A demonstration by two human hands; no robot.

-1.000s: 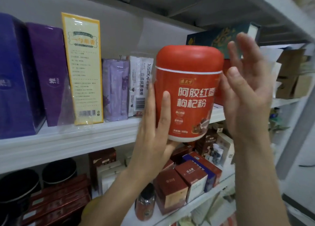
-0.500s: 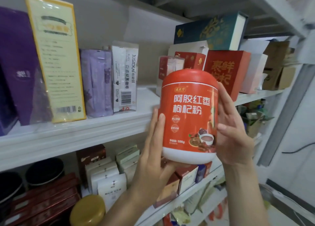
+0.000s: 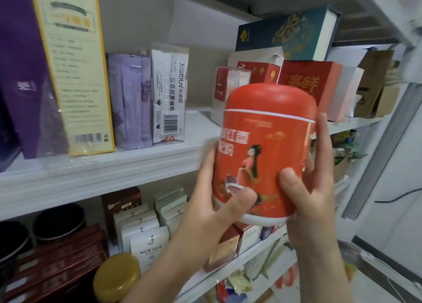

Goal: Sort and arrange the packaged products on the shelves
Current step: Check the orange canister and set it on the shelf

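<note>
Boxes, purple (image 3: 22, 74) and yellow (image 3: 73, 67), stand far left on the white shelf (image 3: 102, 170). My left hand (image 3: 212, 211) and right hand (image 3: 312, 200) clasp the red canister (image 3: 265, 152) between them, fingers (image 3: 294, 179) closed round its lower body. It stands upright, lid up, near the shelf's bare middle stretch, which lies just left and beyond it.

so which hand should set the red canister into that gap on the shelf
Probably the left hand: it cups the red canister low on the side facing the empty shelf spot. The right hand grips the far side.
</note>
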